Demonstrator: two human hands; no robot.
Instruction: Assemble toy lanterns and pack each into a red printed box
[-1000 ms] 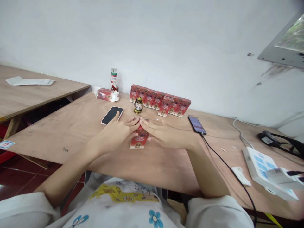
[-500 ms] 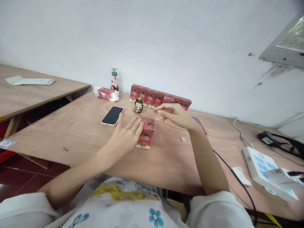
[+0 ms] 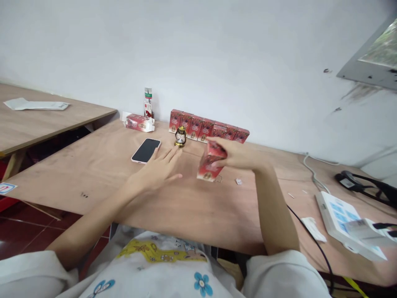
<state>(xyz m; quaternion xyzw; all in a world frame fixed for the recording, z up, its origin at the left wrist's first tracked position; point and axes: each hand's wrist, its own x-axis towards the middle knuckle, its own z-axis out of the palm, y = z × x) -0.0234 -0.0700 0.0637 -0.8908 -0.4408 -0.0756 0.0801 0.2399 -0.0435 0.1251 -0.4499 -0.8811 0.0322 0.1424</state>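
A red printed carton (image 3: 211, 162), slightly tilted and blurred, is gripped from its right side by my right hand (image 3: 237, 154). My left hand (image 3: 158, 169) holds nothing, its fingers stretched out over the table just short of a small bronze-coloured lantern (image 3: 180, 136). A smartphone (image 3: 146, 150) with a dark screen lies beside the left fingertips. Behind the right hand, several similar red cartons (image 3: 196, 127) stand in a row along the wall. Part of that row is hidden by the hand and the held carton.
An opened red box (image 3: 139, 123) lies near a small bottle (image 3: 148, 103) at the back. On the right are a white power strip (image 3: 338, 217), a black cable (image 3: 313, 240), a black strapped device (image 3: 356, 182) and paper scraps (image 3: 313, 229). A second table (image 3: 46, 124) stands left.
My right hand has taken hold of the red carton and shifted it to the right. My left hand has come off the carton and now reaches out flat.
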